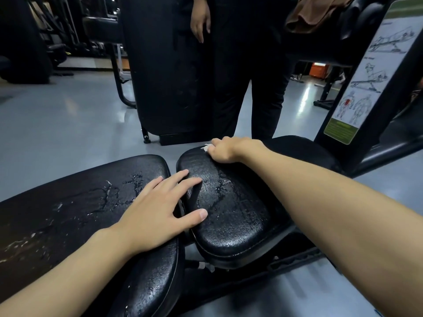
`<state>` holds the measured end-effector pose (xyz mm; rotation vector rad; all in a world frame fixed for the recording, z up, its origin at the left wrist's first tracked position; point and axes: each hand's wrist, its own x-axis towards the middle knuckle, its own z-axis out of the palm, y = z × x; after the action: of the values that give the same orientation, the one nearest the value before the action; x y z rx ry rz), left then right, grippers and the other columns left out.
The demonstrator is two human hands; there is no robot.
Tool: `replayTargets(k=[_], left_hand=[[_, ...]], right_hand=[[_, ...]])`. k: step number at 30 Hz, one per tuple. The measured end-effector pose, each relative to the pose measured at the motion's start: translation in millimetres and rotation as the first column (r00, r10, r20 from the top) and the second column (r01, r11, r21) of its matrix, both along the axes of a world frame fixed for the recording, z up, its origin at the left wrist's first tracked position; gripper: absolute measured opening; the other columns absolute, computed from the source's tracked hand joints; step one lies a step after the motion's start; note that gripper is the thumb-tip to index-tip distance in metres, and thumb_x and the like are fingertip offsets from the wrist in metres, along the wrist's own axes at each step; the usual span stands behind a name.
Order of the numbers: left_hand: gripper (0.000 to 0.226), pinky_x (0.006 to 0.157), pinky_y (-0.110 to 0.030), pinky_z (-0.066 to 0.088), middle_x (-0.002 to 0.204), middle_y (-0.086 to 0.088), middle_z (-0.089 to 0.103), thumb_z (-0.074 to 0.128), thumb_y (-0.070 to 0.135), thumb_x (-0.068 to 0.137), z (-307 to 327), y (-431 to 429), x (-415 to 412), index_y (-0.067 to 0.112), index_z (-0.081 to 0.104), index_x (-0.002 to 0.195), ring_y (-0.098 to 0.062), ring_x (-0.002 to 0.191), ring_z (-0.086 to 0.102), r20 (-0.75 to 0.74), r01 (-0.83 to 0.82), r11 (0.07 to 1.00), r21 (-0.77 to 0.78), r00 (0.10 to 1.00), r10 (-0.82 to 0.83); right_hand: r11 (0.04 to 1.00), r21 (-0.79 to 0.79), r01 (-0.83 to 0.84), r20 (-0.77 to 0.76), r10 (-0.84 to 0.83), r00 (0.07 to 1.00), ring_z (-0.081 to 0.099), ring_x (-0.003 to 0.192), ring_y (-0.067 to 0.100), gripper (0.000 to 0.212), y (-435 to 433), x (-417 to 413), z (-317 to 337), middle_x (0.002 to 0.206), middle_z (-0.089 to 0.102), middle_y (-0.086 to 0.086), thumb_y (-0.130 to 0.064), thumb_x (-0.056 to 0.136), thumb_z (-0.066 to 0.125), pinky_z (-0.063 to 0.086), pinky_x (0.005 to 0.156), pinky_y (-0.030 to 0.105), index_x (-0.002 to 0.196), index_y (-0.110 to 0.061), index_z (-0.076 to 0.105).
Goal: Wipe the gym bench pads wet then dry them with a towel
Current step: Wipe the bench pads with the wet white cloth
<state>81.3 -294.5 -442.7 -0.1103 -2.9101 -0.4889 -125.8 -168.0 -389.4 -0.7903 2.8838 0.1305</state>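
Note:
Two black bench pads lie in front of me, both wet. The long back pad (75,202) on the left carries streaks and beads of water. The smaller seat pad (238,216) on the right glistens with droplets. My left hand (158,211) rests flat with fingers spread across the gap between the pads, its fingertips and thumb touching the seat pad. My right hand (225,148) is at the seat pad's far edge, fingers curled round a small white cloth (206,147) of which only a scrap shows.
A person in black trousers (249,92) stands just beyond the seat pad, one hand (200,21) hanging. A tall black upright pad (169,72) stands beside them. A brown towel (318,12) hangs on the machine at upper right. An instruction placard (370,72) is on the right frame. Grey floor surrounds.

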Motion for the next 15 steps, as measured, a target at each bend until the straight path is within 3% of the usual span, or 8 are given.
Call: replayTargets(k=[3,6,12,15], left_hand=[[0.085,0.092,0.003,-0.022,0.159,0.025,0.01,0.02,0.087,0.068,-2,0,-2,0.052,0.023,0.146,0.04,0.099,-0.025,-0.019,0.015,1.0,-0.019,1.0,-0.015],[0.084,0.107,-0.009,-0.013,0.159,0.025,0.011,0.022,0.088,0.069,-6,-3,-2,0.052,0.024,0.145,0.029,0.117,-0.005,-0.027,0.024,1.0,0.003,0.999,-0.024],[0.081,0.119,-0.024,-0.001,0.16,0.021,0.015,0.022,0.089,0.073,-7,-5,-5,0.052,0.024,0.145,0.0,0.144,0.017,-0.018,0.025,1.0,0.019,1.0,-0.025],[0.081,0.122,-0.032,0.006,0.16,0.019,0.018,0.024,0.089,0.073,-7,-4,-5,0.051,0.026,0.144,-0.009,0.145,0.021,-0.006,0.017,0.999,0.034,1.0,-0.017]], right_hand=[[0.999,-0.017,-0.043,-0.046,0.043,0.998,0.035,0.141,0.033,0.064,8,7,-5,0.155,0.037,0.01,-0.054,0.098,0.013,0.024,0.114,0.049,0.15,-0.023,0.034],[0.989,-0.024,-0.146,-0.141,0.142,0.98,0.037,0.135,0.032,0.058,24,26,-14,0.142,0.046,0.01,-0.051,0.099,0.014,0.023,0.115,0.05,0.136,-0.018,0.043],[0.962,-0.016,-0.274,-0.278,0.259,0.925,0.014,0.15,0.024,0.08,82,109,-25,0.161,0.023,0.006,-0.053,0.085,-0.006,0.011,0.121,0.044,0.152,-0.021,0.024],[0.955,-0.024,-0.296,-0.312,0.274,0.91,0.013,0.151,0.025,0.076,107,148,-30,0.162,0.023,0.006,-0.051,0.09,-0.002,0.01,0.122,0.044,0.153,-0.02,0.024]])
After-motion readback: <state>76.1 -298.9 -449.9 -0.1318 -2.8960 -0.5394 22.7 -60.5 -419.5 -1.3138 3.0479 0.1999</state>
